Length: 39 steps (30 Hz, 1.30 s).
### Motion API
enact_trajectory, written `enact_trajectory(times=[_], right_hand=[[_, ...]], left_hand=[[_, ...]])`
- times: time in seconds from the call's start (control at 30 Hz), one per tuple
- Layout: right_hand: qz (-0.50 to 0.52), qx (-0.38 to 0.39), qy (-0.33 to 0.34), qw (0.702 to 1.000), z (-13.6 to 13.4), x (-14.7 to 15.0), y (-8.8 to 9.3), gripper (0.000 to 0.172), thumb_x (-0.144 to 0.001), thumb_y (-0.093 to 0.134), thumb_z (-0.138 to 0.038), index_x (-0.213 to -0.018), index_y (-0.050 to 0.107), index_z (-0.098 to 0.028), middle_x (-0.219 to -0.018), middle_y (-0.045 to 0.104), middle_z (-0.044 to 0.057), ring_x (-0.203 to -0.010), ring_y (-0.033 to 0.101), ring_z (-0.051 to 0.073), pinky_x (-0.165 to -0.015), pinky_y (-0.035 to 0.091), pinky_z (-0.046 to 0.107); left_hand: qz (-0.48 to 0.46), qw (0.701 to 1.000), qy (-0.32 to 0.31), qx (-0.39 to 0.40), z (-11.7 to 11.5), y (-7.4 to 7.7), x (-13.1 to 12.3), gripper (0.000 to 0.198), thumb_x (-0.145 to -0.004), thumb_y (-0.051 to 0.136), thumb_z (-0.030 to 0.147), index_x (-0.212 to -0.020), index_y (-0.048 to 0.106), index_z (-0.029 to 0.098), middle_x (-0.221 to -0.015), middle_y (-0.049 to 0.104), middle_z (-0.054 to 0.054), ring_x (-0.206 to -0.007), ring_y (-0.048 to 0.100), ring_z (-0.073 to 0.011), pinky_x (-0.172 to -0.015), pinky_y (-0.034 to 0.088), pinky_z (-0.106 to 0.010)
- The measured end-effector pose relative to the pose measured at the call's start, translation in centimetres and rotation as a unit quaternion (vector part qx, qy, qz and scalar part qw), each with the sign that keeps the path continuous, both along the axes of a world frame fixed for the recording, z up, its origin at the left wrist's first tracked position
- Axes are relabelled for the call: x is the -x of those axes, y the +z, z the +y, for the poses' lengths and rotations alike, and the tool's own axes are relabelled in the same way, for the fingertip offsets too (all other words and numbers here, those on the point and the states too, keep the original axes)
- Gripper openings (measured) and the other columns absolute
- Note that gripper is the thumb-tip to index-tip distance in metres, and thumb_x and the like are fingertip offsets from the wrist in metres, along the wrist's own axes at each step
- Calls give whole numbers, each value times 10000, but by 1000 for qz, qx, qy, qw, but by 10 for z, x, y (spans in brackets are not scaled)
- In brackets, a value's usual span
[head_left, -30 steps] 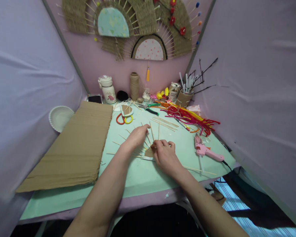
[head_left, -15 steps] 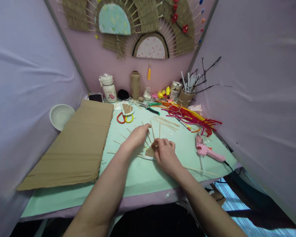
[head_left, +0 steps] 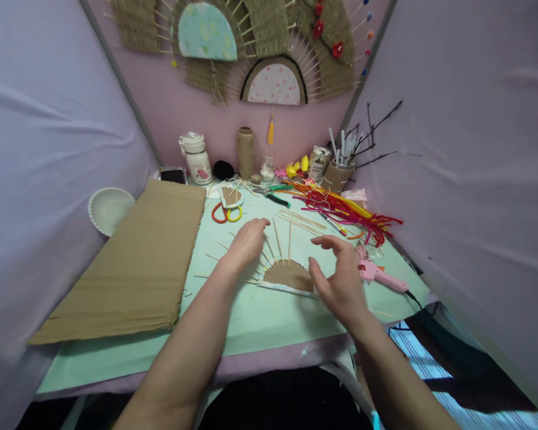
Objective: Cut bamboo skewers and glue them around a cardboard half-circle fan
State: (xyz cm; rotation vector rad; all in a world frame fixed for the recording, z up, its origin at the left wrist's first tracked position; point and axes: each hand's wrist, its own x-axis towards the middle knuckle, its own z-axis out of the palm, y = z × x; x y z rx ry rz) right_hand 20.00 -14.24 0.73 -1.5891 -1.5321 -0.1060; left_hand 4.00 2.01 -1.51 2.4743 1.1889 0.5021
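Observation:
A half-round piece of brown cardboard point(head_left: 289, 275) with a pale edge lies on the table, and thin wooden sticks point(head_left: 277, 239) fan out from its curved side. My left hand point(head_left: 247, 242) rests over the sticks on the left of the fan. Its visible fingers stretch out to the right, the others are hidden, and I see nothing held. To the right of the cardboard, my right hand point(head_left: 341, 279) is raised with thumb and fingers apart and nothing between them. Just beyond it lies a pink hot glue gun point(head_left: 379, 276), partly covered by the hand.
A large cardboard sheet point(head_left: 130, 263) covers the table's left side. Further back are scissors point(head_left: 226, 213), pliers point(head_left: 278, 199), loose sticks point(head_left: 300, 221), colourful pipe cleaners point(head_left: 341, 209), a twine spool point(head_left: 245, 152) and a white bottle point(head_left: 196, 158). Branches point(head_left: 371, 134) stick out at the back right.
My right hand has let go at the cardboard's curved edge, moved right toward the glue gun and opened, uncovering the half-round piece. My left hand has shifted only slightly.

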Motion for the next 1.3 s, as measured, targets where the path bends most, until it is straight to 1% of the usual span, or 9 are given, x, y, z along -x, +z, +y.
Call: enact_trajectory(times=[0.23,0.33,0.4,0.5,0.6,0.73,0.87,1.07,1.3], right_hand=[[34,-122,-108,986,-22,-36,30,374,-800,649,-306,-1141,540,-200,-1079,593,89,-980,579,231,-922,443,451],[44,-240,-165,956,-30,-56,39,381,-711,746,-331,-1032,596,-190,-912,601,59,-821,597,212,-826,483,416],[33,-278,-198,940,-36,-69,44,330,-686,779,-320,-950,640,-179,-778,604,29,-702,595,189,-769,493,375],[-12,-181,-252,950,-44,-84,49,237,-756,728,-356,-920,693,-188,-760,672,44,-752,645,208,-818,489,359],[-23,-71,-268,960,-50,-96,49,255,-802,653,-420,-939,713,-212,-850,724,63,-840,669,224,-852,477,350],[5,119,-218,969,-49,-117,41,289,-791,593,-456,-918,722,-230,-877,740,79,-782,663,231,-741,468,341],[-27,284,-141,948,-47,-144,22,330,-759,615,-469,-959,696,-221,-861,737,110,-726,656,250,-653,438,344],[-65,355,-150,920,-47,-172,-6,495,-753,622,-553,-1051,670,-161,-984,711,191,-840,673,307,-674,467,372],[-99,414,-163,890,-40,-181,-21,556,-772,591,-555,-1150,638,-150,-1016,706,171,-894,666,314,-711,473,373]], left_hand=[[8,998,61,-7,4,3,4,408,-826,437,68,-1199,569,167,-1163,634,-120,-1113,562,-244,-969,430,-365],[27,996,87,0,5,7,6,337,-835,470,109,-1140,600,171,-1120,653,-115,-1079,580,-245,-931,441,-355],[43,994,100,5,5,11,8,278,-841,483,138,-1078,626,167,-1077,668,-116,-1036,599,-245,-893,451,-345],[72,991,114,23,4,16,11,202,-844,510,199,-982,655,166,-1015,688,-119,-975,620,-251,-835,462,-340],[96,988,113,46,2,17,12,173,-845,534,250,-934,665,179,-996,700,-114,-955,631,-251,-807,461,-330],[128,985,108,45,-2,15,9,251,-870,527,283,-1071,627,171,-1057,698,-136,-1003,633,-268,-811,453,-336],[164,981,99,41,-5,11,5,274,-915,464,306,-1107,604,171,-1070,696,-162,-1001,640,-288,-810,446,-356],[181,979,85,42,-2,6,0,242,-907,436,266,-981,658,205,-991,718,-117,-955,647,-245,-781,448,-308],[172,981,92,18,-3,7,-1,282,-901,412,257,-931,684,187,-961,718,-135,-949,646,-262,-764,453,-319]])
